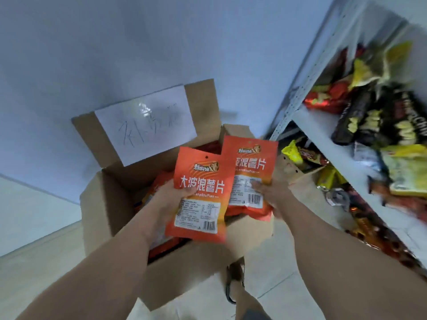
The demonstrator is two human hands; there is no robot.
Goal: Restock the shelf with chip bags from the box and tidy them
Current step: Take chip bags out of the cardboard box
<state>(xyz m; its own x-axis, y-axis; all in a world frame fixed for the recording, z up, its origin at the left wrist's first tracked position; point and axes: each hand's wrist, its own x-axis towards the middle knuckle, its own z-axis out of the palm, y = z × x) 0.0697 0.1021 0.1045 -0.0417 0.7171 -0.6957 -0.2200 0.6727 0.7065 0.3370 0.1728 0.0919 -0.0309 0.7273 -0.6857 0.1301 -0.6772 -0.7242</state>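
While lifting two orange chip bags above the open box (129, 204), gripping the left bag (198, 192) in the left hand (171, 195), pinching the right bag (250, 172) with the right hand (268, 192); probably feeling light, puffy, crushable, slippery, so holding by lower edges, heading for the shelf (328, 144) at right.

There is one view only, from a wide-angle camera worn on the person's head. It looks forward and steeply down along both bare forearms, which enter from the lower edge and run up toward the middle. The open brown cardboard box (115, 204) sits close below, filling the centre, with the pale tiled floor (34, 262) beneath it and a plain bluish wall (92, 54) behind. The white metal shelf rack (323, 130) stands at the right edge, seen at a slant and bent by the lens. The frame is tilted, and the right side is blurred.
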